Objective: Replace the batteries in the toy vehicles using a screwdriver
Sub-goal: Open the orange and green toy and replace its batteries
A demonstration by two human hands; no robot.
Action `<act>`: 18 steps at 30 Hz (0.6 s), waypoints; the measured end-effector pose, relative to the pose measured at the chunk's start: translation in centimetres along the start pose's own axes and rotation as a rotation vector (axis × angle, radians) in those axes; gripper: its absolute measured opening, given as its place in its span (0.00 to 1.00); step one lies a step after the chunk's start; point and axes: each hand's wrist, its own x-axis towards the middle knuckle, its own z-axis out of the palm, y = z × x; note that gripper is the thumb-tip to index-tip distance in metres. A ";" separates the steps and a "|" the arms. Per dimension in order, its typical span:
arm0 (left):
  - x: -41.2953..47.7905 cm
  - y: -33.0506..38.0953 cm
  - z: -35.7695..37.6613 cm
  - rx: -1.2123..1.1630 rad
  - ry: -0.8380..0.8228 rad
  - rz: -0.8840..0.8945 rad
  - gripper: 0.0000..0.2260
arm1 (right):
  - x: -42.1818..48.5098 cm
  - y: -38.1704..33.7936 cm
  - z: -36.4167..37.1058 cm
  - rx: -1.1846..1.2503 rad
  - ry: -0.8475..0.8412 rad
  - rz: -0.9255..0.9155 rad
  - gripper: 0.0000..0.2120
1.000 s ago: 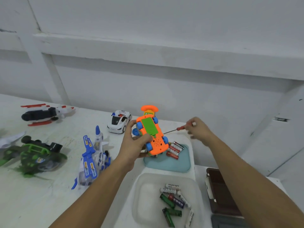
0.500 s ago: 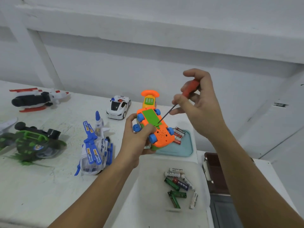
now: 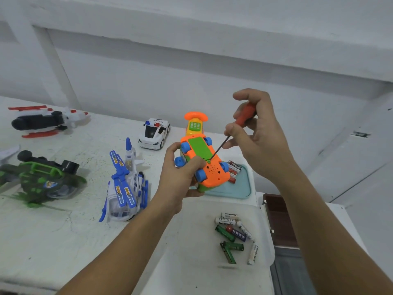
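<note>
head view: your left hand (image 3: 180,173) grips the orange toy car (image 3: 214,173), underside up, over the teal tray (image 3: 244,188). your right hand (image 3: 255,133) pinches the screwdriver (image 3: 242,118), tip at the green cover (image 3: 198,146) screw. step: unscrewing. next, probably: keep the tip seated and turn.

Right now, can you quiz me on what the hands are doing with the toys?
1. True or false: the left hand holds the orange toy.
2. The screwdriver tip touches which toy? A police car, B orange toy, C helicopter.
3. Fill in: the toy's cover is coloured ____.
Key: 1 true; 2 B; 3 green.
</note>
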 end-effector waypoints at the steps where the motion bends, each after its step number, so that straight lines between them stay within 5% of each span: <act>1: 0.0 0.0 0.0 -0.002 -0.001 -0.001 0.23 | 0.0 0.0 0.0 0.004 0.002 -0.002 0.26; 11: -0.3 0.0 0.3 -0.018 0.001 -0.014 0.23 | -0.2 -0.6 0.0 -0.024 -0.045 -0.024 0.27; 18: -0.4 -0.1 0.5 -0.033 0.016 0.005 0.25 | -0.2 -1.3 0.3 -0.022 -0.020 -0.059 0.18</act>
